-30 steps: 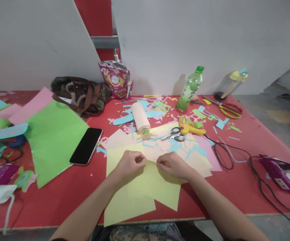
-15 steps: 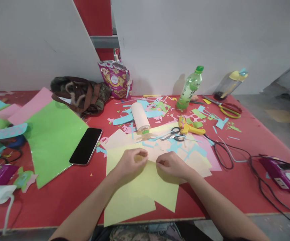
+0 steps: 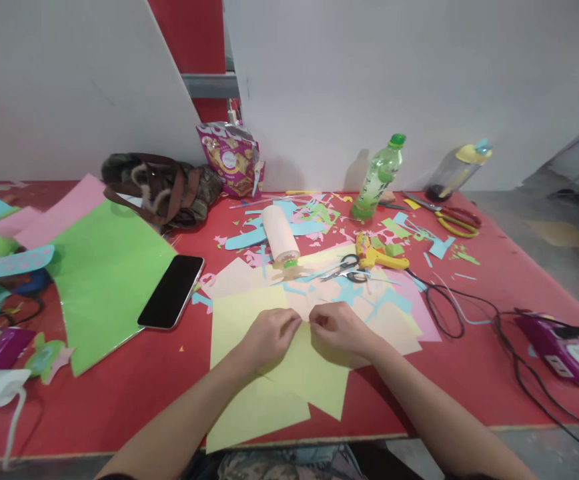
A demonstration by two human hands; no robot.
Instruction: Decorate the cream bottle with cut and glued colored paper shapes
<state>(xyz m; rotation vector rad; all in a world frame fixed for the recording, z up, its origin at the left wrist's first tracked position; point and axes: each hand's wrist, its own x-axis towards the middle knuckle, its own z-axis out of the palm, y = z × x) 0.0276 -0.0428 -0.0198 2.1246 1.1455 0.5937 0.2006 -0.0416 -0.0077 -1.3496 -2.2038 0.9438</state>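
Note:
My left hand (image 3: 268, 337) and my right hand (image 3: 342, 328) rest close together on a yellow sheet of paper (image 3: 249, 400) at the near middle of the red table (image 3: 134, 387). Both hands have their fingers curled into a pinch, the fingertips almost meeting over a peach-coloured paper piece (image 3: 302, 303). What they pinch is too small to make out. Small scissors (image 3: 347, 268) and a yellow glue gun (image 3: 377, 255) lie just beyond the hands.
A black phone (image 3: 172, 291) lies on green paper (image 3: 104, 280) at left. A paper-wrapped bottle (image 3: 280, 233), a green bottle (image 3: 379, 177), red-handled scissors (image 3: 457, 219), a brown bag (image 3: 159, 187) and a snack pouch (image 3: 230, 159) stand further back. Black cables (image 3: 469, 313) run to a purple power strip (image 3: 559, 343).
My two hands have drawn closer together, the left sliding right and the right slightly left. The yellow sheet under them has shifted a little.

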